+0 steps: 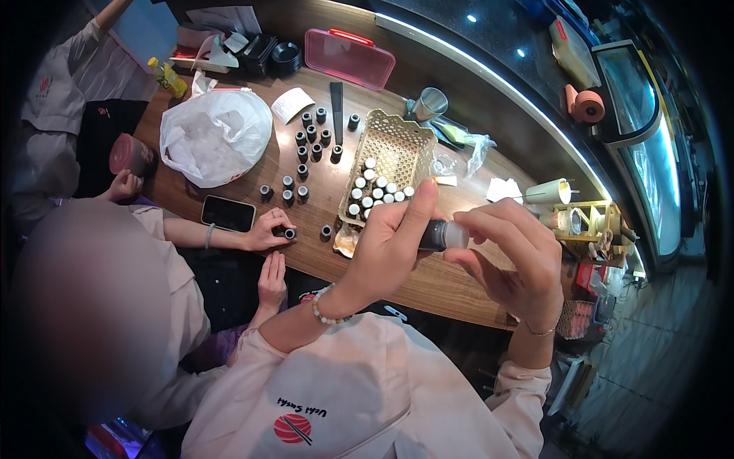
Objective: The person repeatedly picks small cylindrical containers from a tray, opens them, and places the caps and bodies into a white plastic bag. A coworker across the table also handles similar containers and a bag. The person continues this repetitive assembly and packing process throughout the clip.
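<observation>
Between both hands: small dark bottle [433, 236], clear cap.

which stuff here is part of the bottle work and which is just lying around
In use:
left hand and right hand, both on the small dark bottle
basket of capped bottles
open bottles on the table

Lying about:
phone
plastic bag
pink box
metal cup
</observation>
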Demonstrator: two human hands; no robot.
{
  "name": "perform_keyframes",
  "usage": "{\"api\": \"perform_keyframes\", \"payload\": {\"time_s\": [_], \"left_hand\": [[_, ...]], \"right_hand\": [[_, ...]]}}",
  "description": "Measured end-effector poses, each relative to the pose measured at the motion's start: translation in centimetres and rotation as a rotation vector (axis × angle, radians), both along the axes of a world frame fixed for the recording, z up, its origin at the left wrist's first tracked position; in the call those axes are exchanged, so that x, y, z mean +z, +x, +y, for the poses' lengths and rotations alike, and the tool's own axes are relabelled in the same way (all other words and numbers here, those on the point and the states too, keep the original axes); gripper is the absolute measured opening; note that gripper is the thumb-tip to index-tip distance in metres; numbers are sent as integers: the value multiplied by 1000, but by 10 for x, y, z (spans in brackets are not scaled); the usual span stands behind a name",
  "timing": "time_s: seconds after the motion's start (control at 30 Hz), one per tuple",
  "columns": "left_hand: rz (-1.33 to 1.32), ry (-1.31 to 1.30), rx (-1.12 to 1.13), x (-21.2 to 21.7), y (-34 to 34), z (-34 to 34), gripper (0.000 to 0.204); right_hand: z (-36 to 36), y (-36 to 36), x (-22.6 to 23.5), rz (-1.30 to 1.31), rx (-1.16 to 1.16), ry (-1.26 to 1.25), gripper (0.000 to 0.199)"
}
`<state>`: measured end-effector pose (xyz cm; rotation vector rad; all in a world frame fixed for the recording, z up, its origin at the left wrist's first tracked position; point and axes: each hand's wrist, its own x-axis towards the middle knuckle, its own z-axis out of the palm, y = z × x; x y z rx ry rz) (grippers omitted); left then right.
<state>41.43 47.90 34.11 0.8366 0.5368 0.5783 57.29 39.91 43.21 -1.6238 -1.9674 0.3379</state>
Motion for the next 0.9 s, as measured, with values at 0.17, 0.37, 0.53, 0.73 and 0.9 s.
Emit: {"api": "perform_keyframes", "payload": {"time_s": [0.17, 0.37, 0.53, 0.73, 0.9], "left_hand": [[-32, -363, -172, -15, 4, 12, 53], [-66, -384, -196, -22, 5, 12, 52], [9, -334, -128, -16, 6, 8, 50], [-84, -473, -193, -23, 6, 9, 46], [-16, -559, -286, -23, 8, 12, 43]], "right_hand": [[6, -1, -4, -36, 40, -16, 41], [10, 2, -3, -27, 77, -122, 45], [9, 2, -2, -78, 96, -134, 46], [8, 1, -11, -63, 70, -108, 42], [8, 3, -11, -84, 110, -113, 38]]}}
